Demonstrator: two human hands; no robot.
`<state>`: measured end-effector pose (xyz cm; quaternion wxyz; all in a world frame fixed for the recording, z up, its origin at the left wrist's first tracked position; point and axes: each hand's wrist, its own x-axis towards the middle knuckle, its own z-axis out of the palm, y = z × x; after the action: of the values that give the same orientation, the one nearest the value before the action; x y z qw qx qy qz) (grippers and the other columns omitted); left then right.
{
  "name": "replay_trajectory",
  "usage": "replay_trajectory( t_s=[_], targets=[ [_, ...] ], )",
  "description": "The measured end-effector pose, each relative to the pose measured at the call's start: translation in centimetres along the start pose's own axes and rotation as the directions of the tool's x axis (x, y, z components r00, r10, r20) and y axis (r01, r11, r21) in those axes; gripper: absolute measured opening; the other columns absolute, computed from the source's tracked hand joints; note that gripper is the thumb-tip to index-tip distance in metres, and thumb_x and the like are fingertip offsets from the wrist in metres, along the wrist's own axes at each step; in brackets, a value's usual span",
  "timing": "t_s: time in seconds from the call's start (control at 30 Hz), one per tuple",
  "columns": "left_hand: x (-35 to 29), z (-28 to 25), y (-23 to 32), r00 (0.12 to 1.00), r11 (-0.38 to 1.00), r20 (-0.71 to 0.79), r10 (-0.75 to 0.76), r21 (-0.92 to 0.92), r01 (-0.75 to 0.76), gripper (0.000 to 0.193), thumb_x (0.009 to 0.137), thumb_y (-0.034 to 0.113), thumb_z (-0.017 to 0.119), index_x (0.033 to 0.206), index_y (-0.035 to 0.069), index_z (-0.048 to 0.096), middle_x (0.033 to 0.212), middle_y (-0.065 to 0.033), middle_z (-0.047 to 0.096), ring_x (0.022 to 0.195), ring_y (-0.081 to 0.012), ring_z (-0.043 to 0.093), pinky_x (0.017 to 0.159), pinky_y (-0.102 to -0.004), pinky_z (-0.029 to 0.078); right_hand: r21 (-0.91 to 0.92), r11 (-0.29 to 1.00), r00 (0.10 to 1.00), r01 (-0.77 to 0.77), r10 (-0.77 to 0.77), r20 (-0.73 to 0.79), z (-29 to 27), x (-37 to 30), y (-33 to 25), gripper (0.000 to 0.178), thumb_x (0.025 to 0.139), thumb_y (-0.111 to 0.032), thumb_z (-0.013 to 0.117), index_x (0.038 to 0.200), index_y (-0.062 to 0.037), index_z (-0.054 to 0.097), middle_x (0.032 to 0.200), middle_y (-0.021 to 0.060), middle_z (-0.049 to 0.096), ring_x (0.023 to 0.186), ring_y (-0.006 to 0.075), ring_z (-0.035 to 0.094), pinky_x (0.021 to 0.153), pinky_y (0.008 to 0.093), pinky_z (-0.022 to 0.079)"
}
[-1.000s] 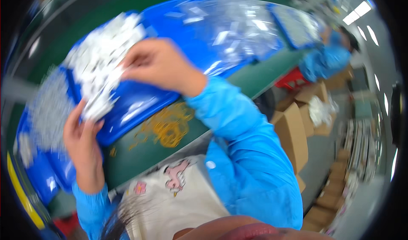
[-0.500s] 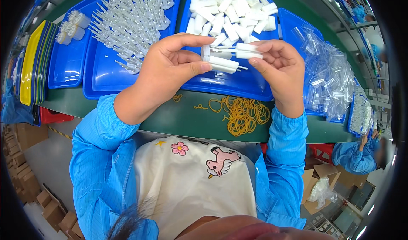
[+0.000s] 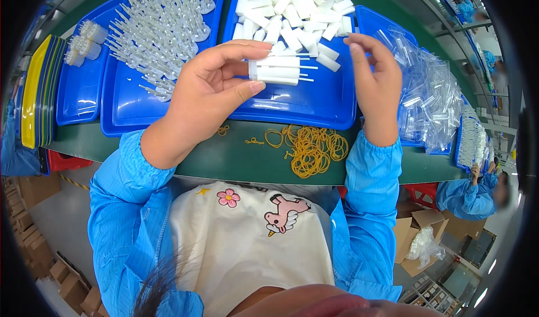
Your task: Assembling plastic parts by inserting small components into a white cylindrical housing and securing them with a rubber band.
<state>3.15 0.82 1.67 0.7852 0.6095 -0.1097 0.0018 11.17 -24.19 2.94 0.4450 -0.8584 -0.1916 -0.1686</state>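
Note:
My left hand [image 3: 210, 84] is closed around the base of a small rod holder [image 3: 253, 70], pinching it between thumb and fingers. Several thin white rods point right from its pale base, with white foam pieces [image 3: 279, 72] sleeved over them and bare rod tips sticking out beyond. My right hand [image 3: 377, 78] is raised to the right, apart from the holder. Nothing shows between its thumb and forefinger, which are slightly apart. Behind both hands, a blue tray [image 3: 303, 112] bears a heap of loose white foam blocks [image 3: 306, 8].
Left stands a blue tray [image 3: 120, 112] of upright white rod holders [image 3: 163, 30], then stacked yellow and blue trays [image 3: 36, 92]. Clear plastic tubes [image 3: 432, 103] pile up at right. Yellow rubber bands [image 3: 314, 151] lie on the green table [image 3: 224, 162]. A co-worker [image 3: 469, 196] sits far right.
My right hand has let go of the white foam piece and moved up and right, away from the holder. The foam pieces now sit closer to the base, with rod tips exposed.

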Motion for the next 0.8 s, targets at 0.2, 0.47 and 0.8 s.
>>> replay_trajectory(
  t_s=[0.2,0.47,0.8],
  targets=[
    [-0.1,0.0,0.0,0.996,0.997,0.044,0.075,-0.028,-0.074,0.032,0.084,-0.01,0.062,0.115,-0.001,0.059,0.129,-0.0142,0.053,0.109,-0.0207,0.06,0.093,-0.0311,0.051,-0.378,0.904,0.948,0.198,-0.078,0.309,0.8,-0.7,-0.1,0.023,0.071,-0.002,0.074,0.091,-0.0034,0.062,0.088,0.0122,0.065,0.085,0.0333,0.057,0.078,0.0409,0.046],
    [0.0,-0.7,-0.5,0.995,0.994,0.01,0.096,-0.048,-0.096,0.03,0.085,-0.008,0.063,0.114,-0.002,0.06,0.126,-0.0152,0.055,0.107,-0.0193,0.061,0.091,-0.0299,0.052,0.162,0.966,0.942,-0.2,0.145,0.301,0.6,-0.6,-0.6,0.014,0.08,0.005,0.067,0.092,0.0003,0.061,0.095,0.0081,0.062,0.082,0.016,0.062,0.068,0.0254,0.05],
    [-0.2,0.0,0.7,0.998,0.998,-0.039,-0.046,-0.043,0.044,0.041,0.083,-0.01,0.064,0.123,-0.003,0.056,0.121,-0.0137,0.06,0.104,-0.0196,0.063,0.09,-0.029,0.053,0.718,0.632,0.95,-0.293,0.107,0.293,0.5,-0.8,-0.5,0.016,0.084,0.009,0.061,0.099,0.0037,0.064,0.108,0.0126,0.061,0.081,0.0143,0.063,0.071,0.0248,0.053]
  ],
)
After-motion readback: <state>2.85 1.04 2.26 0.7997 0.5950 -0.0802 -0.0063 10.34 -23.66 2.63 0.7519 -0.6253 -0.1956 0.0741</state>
